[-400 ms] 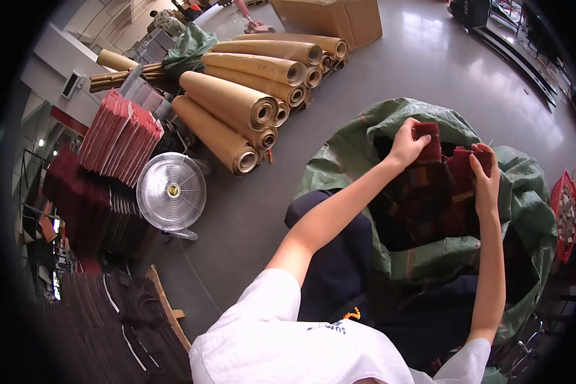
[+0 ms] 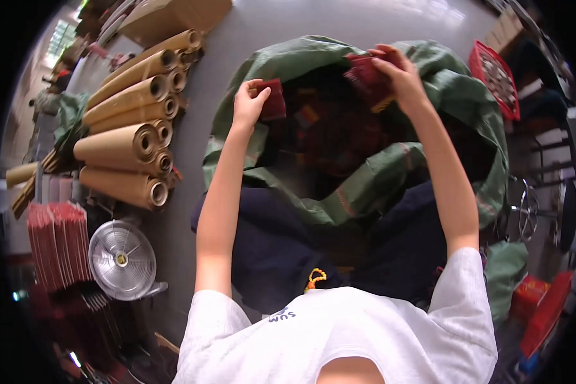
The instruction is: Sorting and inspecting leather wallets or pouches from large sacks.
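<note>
My left hand point(image 2: 249, 107) pinches a small, flat, dark red piece point(image 2: 274, 100), perhaps carpet or thick fabric, at the left side of the sack mouth. Farther right, my right hand point(image 2: 404, 80) has its fingers closed on a dark red bundle of similar pieces point(image 2: 367, 75) with a yellowish edge. Both hands are over a large green woven sack point(image 2: 281, 54), its mouth spread wide and its rim folded outward. Down in the sack lie dark red, brown and orange pieces point(image 2: 310, 115), partly in shadow. The two held things are apart.
Brown paper-like rolls point(image 2: 118, 141) are stacked on the left floor. Nearer stand a round metal fan point(image 2: 122, 260) and a stack of red sheets point(image 2: 57, 246). A red basket of pale pieces point(image 2: 495, 78) sits beyond the sack at right. A cardboard box point(image 2: 173, 19) is at far left.
My view has turned right, so the sack appears farther left. My hands have moved apart, each keeping hold of its red material.
</note>
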Demonstrator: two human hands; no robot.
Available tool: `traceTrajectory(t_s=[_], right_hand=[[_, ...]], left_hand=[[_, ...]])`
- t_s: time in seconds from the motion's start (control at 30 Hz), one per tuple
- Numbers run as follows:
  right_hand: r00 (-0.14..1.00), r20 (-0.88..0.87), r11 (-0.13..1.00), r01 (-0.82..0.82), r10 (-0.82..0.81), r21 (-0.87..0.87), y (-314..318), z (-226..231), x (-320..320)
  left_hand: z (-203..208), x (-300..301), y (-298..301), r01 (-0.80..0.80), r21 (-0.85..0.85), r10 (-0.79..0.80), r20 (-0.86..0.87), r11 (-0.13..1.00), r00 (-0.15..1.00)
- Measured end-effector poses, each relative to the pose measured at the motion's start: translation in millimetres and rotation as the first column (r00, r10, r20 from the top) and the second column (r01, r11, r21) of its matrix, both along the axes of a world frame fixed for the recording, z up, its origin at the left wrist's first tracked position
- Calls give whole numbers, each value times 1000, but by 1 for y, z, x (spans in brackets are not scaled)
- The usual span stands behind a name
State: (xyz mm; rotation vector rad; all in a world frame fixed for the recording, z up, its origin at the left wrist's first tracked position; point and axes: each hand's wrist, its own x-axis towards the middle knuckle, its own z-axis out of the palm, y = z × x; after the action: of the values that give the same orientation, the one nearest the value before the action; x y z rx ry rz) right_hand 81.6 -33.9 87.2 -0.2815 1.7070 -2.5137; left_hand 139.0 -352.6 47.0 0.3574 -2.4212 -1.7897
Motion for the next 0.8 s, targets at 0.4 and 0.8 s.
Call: traceTrajectory(t_s=[0.4,0.8], right_hand=[[936,189,936,-246,296,-250,-20,-11,35],[999,-43,990,22,-28,-138,36,69,25]], left_hand=[[3,16,101,412,223,-414,-41,884,909],[-40,8,27,256,-471,-351,-124,844,928]])
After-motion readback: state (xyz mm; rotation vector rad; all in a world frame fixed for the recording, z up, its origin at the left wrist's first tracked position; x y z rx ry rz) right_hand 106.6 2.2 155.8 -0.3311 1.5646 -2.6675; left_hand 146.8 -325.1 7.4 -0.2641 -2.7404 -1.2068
